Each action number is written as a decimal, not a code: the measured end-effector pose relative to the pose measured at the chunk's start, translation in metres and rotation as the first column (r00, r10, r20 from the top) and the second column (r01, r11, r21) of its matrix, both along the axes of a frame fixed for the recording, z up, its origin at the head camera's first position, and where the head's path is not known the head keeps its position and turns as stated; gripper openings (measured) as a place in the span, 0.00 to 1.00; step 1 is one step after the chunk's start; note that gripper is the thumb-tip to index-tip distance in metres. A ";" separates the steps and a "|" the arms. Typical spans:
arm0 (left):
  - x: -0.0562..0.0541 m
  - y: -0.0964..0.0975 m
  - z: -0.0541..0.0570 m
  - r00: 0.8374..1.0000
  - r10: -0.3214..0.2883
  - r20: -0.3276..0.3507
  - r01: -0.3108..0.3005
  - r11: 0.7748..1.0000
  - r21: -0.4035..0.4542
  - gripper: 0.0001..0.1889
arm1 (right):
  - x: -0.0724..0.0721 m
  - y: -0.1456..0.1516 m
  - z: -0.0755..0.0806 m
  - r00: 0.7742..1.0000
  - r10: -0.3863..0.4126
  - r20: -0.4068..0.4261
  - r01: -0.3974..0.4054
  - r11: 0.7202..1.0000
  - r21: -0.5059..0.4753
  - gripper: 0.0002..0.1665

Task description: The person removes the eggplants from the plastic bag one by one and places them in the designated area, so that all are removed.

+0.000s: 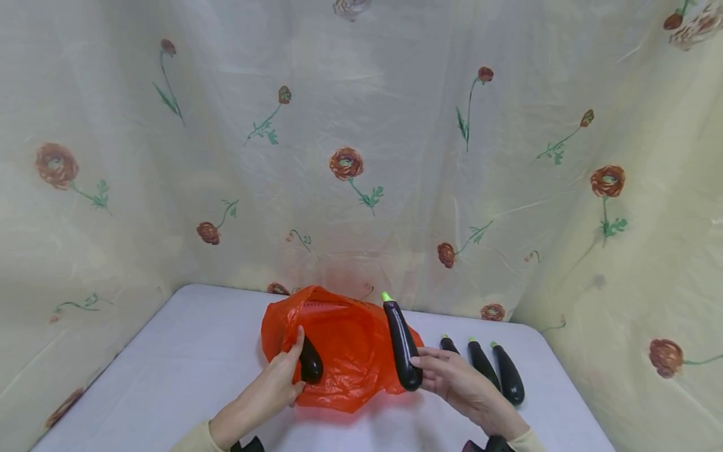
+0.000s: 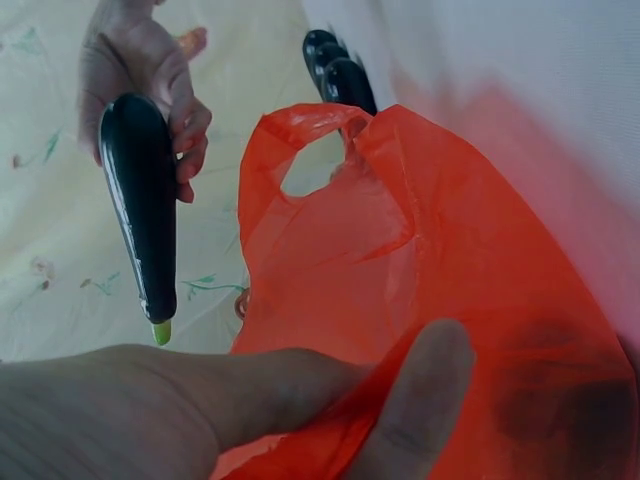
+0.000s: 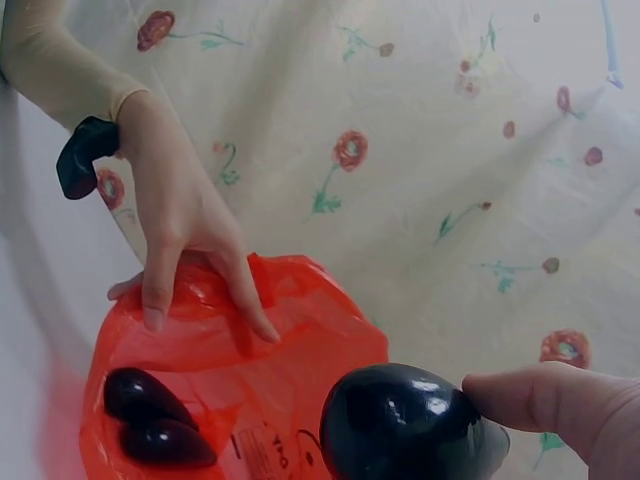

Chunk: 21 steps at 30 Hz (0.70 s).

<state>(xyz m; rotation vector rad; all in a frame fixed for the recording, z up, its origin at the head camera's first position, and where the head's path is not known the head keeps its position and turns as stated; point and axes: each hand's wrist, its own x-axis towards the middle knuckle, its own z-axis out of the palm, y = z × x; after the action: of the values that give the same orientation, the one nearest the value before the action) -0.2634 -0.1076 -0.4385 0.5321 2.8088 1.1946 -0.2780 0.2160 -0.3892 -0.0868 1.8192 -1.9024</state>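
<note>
My left hand (image 1: 280,371) pinches the rim of a red plastic bag (image 1: 361,351), its mouth spread wide. Inside the bag lies a dark eggplant (image 1: 310,362); from the right wrist two rounded eggplant ends (image 3: 165,440) show there. My right hand (image 1: 452,380) holds another glossy eggplant (image 1: 402,345) near its thick end, green stem pointing up and away. In the head view this eggplant overlaps the bag's right side. Seen from the left wrist, it hangs beside the bag's handle loop (image 2: 315,165), apart from the bag.
Three more eggplants (image 1: 510,375) lie side by side on the white table (image 1: 169,351), to the right behind my right hand. A flower-printed curtain (image 1: 395,207) hangs behind the table and along its sides.
</note>
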 end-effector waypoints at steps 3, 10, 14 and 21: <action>0.000 -0.001 0.000 1.000 0.004 0.009 -0.004 1.000 0.006 0.53 | -0.002 0.007 0.001 1.000 -0.011 -0.013 0.011 1.000 0.016 0.40; 0.000 -0.001 0.001 0.999 0.018 0.033 -0.019 1.000 0.011 0.54 | -0.003 0.020 0.001 0.999 -0.033 -0.021 0.033 0.999 0.016 0.41; -0.001 -0.001 0.000 0.999 0.018 0.035 -0.018 1.000 0.009 0.54 | -0.003 0.027 0.000 0.997 -0.075 0.009 0.075 0.997 -0.002 0.42; -0.001 -0.002 0.000 1.000 0.005 0.013 -0.005 1.000 0.016 0.54 | -0.008 0.045 -0.008 0.990 -0.141 0.022 0.141 0.990 0.019 0.44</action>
<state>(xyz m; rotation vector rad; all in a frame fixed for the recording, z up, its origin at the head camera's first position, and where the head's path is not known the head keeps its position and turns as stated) -0.2647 -0.1092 -0.4384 0.5165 2.7933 1.2181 -0.2861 0.2610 -0.3973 0.0718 1.8703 -1.9737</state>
